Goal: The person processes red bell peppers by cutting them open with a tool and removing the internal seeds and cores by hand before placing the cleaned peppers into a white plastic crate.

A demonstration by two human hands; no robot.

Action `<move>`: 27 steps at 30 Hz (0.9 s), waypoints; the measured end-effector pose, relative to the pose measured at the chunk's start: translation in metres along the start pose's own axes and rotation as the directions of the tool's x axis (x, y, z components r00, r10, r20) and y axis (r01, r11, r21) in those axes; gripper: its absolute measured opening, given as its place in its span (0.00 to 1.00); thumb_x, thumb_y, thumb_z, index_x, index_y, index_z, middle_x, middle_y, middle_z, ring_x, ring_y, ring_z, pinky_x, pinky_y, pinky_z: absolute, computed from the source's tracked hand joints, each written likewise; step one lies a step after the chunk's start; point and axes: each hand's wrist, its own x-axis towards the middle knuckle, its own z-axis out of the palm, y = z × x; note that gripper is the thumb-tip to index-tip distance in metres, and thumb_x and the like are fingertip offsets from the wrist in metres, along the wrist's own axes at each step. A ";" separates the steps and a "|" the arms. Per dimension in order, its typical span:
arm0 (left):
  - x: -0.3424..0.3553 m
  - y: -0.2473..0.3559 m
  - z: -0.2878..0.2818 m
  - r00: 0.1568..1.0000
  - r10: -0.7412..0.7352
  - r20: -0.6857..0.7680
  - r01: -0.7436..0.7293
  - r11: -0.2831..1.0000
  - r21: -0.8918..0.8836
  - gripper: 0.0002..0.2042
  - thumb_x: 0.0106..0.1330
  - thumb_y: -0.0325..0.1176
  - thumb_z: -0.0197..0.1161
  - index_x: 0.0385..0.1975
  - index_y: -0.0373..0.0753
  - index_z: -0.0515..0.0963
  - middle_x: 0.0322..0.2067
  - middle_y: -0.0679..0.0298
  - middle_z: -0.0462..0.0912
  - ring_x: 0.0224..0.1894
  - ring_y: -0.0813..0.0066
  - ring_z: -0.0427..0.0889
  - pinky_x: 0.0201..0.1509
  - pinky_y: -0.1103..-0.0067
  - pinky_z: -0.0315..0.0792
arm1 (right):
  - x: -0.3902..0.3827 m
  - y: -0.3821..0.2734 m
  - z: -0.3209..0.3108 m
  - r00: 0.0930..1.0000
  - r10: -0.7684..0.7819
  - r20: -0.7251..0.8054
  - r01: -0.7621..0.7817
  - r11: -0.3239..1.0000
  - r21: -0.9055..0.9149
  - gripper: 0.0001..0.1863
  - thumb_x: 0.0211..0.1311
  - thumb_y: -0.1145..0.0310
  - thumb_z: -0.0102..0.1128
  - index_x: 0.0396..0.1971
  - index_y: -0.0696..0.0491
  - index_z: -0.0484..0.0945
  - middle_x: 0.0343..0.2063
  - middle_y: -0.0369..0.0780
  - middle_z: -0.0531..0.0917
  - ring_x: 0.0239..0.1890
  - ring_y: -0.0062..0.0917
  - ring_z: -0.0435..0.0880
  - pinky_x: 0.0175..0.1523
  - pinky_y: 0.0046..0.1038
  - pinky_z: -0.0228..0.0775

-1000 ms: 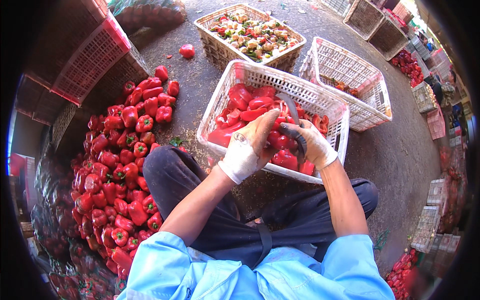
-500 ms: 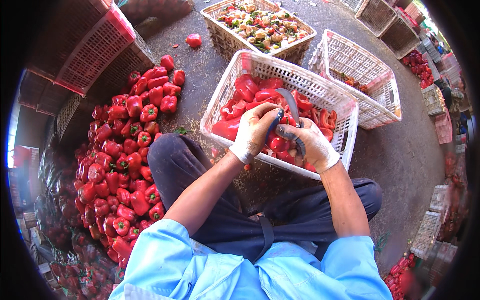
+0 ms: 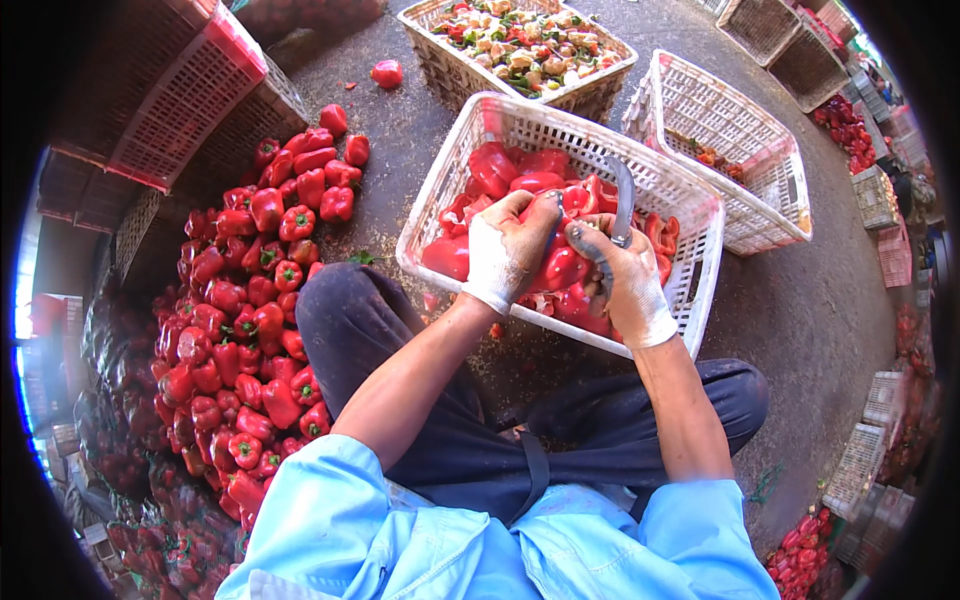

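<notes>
Both my hands wear white gloves with dark fingertips and meet over a white plastic crate [image 3: 709, 262]. Inside it lie cut and hollowed red bell pepper pieces [image 3: 494, 170]. My left hand [image 3: 505, 248] is closed on a red bell pepper [image 3: 565, 266], partly hidden by the fingers. Closed round the handle of a curved, hook-shaped knife [image 3: 625, 190], my right hand [image 3: 632, 280] sits close beside the pepper. The blade arcs upward, its tip bending back to the left; the handle is mostly covered.
A heap of whole red bell peppers [image 3: 262, 325] lies left of my knee. Beyond the crate stand a crate of pepper cores and scraps [image 3: 525, 48] and a white crate [image 3: 792, 165] with few scraps. Stacked crates [image 3: 185, 115] rise at far left. One loose pepper [image 3: 387, 74] lies on the floor.
The knife has swung outward and to the right, its blade standing higher above my right hand. My hands are slightly farther apart, and more of the pepper shows between them.
</notes>
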 end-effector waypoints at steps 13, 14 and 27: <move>0.003 -0.003 -0.002 0.993 -0.109 0.052 0.114 0.986 -0.118 0.15 0.75 0.38 0.63 0.32 0.32 0.84 0.26 0.74 0.81 0.30 0.89 0.75 0.33 0.85 0.69 | 0.003 0.006 -0.003 0.999 -0.034 -0.030 0.036 0.998 0.052 0.21 0.69 0.54 0.66 0.49 0.56 0.81 0.23 0.32 0.80 0.13 0.14 0.75 0.15 0.18 0.64; 0.003 -0.004 -0.004 0.992 -0.117 0.044 0.121 0.988 -0.100 0.15 0.75 0.38 0.63 0.32 0.32 0.85 0.26 0.74 0.81 0.30 0.89 0.74 0.33 0.85 0.69 | 0.003 0.007 -0.003 0.998 -0.047 -0.040 0.048 0.998 0.028 0.21 0.69 0.54 0.66 0.50 0.56 0.81 0.23 0.32 0.80 0.13 0.14 0.75 0.16 0.18 0.64; 0.000 -0.008 -0.003 0.993 -0.114 0.043 0.108 0.987 0.123 0.18 0.70 0.46 0.66 0.37 0.33 0.85 0.25 0.64 0.83 0.29 0.81 0.78 0.36 0.76 0.74 | 0.022 0.008 -0.059 0.991 0.104 -0.082 -0.052 0.873 0.485 0.17 0.71 0.48 0.64 0.41 0.46 0.79 0.19 0.28 0.74 0.15 0.14 0.72 0.16 0.19 0.57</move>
